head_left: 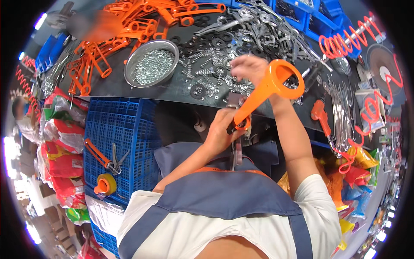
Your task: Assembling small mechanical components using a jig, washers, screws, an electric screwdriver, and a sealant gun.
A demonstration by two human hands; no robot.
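My left hand (221,129) is closed around the lower end of an orange frame (258,96), which looks like a caulking gun body. The frame slants up to the right, its wide ring end nearest the camera. Just beyond my left hand, a metal fixture (235,100) stands at the bench edge. My right hand (250,69) is over the loose metal parts behind the frame, fingers apart and slightly blurred; I see nothing in it. Springs (207,72), dark washers (198,90) and small nuts lie around it on the dark bench (142,94).
A steel bowl (130,73) of small shiny parts stands left of centre, with piled orange frames (142,26) behind. Metal levers (263,30) and blue bins (323,26) lie beyond. An orange air screwdriver (320,114) and metal rods (343,116) are right; blue crates (112,129) left.
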